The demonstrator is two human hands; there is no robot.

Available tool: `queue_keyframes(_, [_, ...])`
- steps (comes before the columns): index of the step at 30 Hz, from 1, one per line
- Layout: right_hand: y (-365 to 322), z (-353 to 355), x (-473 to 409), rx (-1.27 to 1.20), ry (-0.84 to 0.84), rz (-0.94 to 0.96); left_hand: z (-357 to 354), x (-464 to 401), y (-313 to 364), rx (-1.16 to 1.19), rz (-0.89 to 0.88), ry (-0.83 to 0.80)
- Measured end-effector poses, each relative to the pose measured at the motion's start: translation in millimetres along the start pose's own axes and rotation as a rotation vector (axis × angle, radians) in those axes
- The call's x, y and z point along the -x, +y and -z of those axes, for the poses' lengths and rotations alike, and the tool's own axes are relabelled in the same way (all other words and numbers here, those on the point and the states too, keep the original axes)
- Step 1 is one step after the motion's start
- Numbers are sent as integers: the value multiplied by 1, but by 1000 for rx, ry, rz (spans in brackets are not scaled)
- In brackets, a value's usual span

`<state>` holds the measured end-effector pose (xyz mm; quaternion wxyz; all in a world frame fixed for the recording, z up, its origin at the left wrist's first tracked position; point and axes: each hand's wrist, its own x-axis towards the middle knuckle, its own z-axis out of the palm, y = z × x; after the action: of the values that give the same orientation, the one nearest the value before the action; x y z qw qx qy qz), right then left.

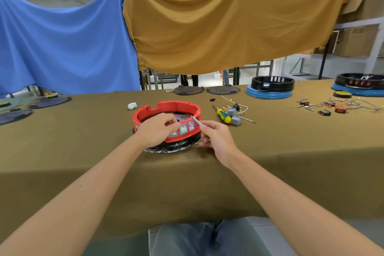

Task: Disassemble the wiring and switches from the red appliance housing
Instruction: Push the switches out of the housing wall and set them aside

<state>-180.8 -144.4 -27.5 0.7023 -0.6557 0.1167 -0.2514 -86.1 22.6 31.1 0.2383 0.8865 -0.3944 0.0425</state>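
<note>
Red ring housing point(167, 108) with grey switches point(183, 129) sits mid-frame on the olive table point(83, 131). My left hand point(156, 130) curls over its front rim, and my right hand point(216, 137) pinches a thin metal probe point(196, 121).

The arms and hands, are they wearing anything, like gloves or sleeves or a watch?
No gloves. The left hand and the right hand are bare, and both forearms are bare as far up as the picture shows, so no sleeves are in view. No watch, ring or bracelet shows on either wrist or on the fingers that can be seen. Blue jeans show at the bottom.
</note>
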Motion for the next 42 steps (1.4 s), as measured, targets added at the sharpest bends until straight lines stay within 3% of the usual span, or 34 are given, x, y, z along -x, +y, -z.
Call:
queue_keyframes(3, [-2,-8,0,197,-5,21,-1,0,3,66,50,9])
queue_keyframes(7, [-6,-23,2,348,-20,31,4,-6,4,152,133,-95])
queue_keyframes(11, [-8,-38,-7,460,142,109,4,-10,6,228,180,-69])
queue_keyframes(18, [-4,-50,-17,324,275,-2,-7,-9,13,131,203,80])
queue_keyframes(24, [-15,-46,-28,206,145,-102,-6,-11,15,34,208,124])
queue_keyframes(28, [-3,-43,-20,248,129,78,5,-18,10,17,153,40])
queue_keyframes(31, [2,-47,-17,342,149,255,1,-17,9,-9,127,79])
queue_keyframes(38, [7,-49,-11,591,168,417,-3,-19,7,5,160,118])
queue_keyframes(42, [6,-51,-11,600,198,445,-2,-21,7,-50,153,105])
